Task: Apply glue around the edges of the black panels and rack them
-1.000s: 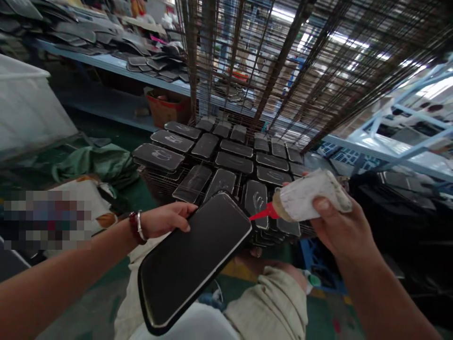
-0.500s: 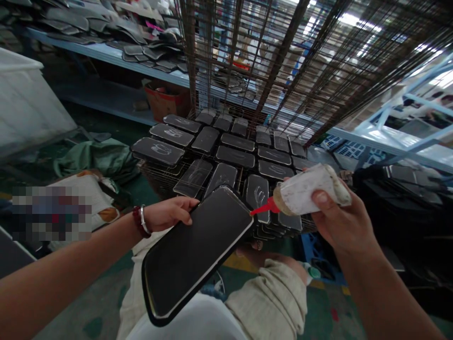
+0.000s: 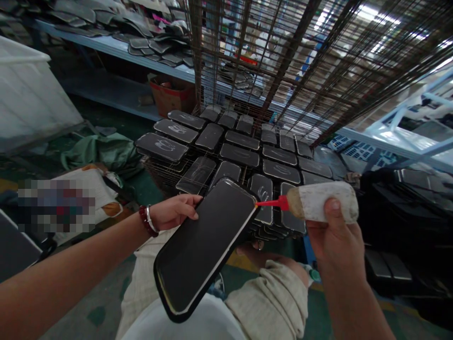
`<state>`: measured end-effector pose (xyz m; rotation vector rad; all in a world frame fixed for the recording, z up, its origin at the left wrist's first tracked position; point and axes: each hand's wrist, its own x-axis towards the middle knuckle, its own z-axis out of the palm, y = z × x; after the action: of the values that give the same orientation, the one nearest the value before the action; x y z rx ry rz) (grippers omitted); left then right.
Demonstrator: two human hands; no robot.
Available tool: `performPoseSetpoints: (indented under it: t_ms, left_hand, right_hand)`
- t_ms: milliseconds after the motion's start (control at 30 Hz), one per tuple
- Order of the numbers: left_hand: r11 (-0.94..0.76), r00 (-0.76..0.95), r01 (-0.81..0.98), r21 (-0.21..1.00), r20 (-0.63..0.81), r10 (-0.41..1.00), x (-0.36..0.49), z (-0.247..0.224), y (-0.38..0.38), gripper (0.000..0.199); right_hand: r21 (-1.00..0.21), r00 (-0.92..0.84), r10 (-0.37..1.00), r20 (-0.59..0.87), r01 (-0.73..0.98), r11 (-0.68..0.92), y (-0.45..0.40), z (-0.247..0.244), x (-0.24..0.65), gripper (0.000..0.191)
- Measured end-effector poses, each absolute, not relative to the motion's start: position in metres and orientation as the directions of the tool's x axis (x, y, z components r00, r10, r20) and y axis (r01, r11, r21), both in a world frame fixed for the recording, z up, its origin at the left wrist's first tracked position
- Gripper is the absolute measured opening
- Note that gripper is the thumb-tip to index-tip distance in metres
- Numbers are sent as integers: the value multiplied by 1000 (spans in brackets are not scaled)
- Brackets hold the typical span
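My left hand (image 3: 179, 211) grips the far left edge of a black panel (image 3: 208, 245) with rounded corners, thumb on top and fingers curled at the edge. The panel slants over my lap, its near end towards me. A pale, glossy line runs along its rim. My right hand (image 3: 338, 236) is closed around a whitish glue bottle (image 3: 318, 202), held nearly level. Its red nozzle (image 3: 272, 203) points left, with the tip at the panel's upper right corner. Whether glue is flowing out cannot be made out.
Beyond the panel, several similar black panels (image 3: 239, 155) lie on a stacked wire rack (image 3: 155, 174). A tall rusty wire mesh (image 3: 262, 52) leans above them. A white bin (image 3: 31, 89) stands left, a cardboard box (image 3: 173, 94) behind, and dark panels (image 3: 387, 264) lie right.
The bottle has swung from tilted to nearly level, its nozzle still at the panel's upper right corner. The right hand has turned with it. The left hand keeps hold; the whole view has shifted slightly.
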<state>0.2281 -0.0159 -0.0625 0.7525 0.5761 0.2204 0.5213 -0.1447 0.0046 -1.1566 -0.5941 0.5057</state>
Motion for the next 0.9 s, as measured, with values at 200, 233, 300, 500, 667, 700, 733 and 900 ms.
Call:
performPoseSetpoints:
  t_ms: [200,233,300,500,667,700,733,900]
  left_hand:
    - [727,820,-13,687,-408,401,232,-66,-15,47]
    - [728,818,-18,685,-408,405,232,-67,-15,46]
    - [731,818,-25,682,-407,407,232,-68,-15,46]
    - [740,808,-33,672,-418,416,234,-71,-14,44]
    - [745,787,-60,665,-427,445,235,-73,-14,45]
    - [746,786,-62,663,-428,446,235,-74,-14,46]
    - [748,785,-63,661,-430,446,235,-75,-14,47]
    - [745,774,-73,663,-433,461,236,-76,-12,48]
  right_hand:
    - [-955,775,623,104,-98,281,-152,-8,516,38]
    - [-957,774,623,111,-87,278,-154,-9,514,37]
    - [-959,764,634,123,-72,273,-158,-10,510,34]
    - [-960,728,678,100,-108,258,-168,-15,497,34]
    - [-968,690,720,76,-123,220,-180,-19,486,36]
    - [-970,683,727,73,-120,210,-183,-20,484,37]
    - [-973,675,735,63,-123,197,-186,-22,482,38]
    - [-960,620,785,-18,-230,160,-200,-28,474,46]
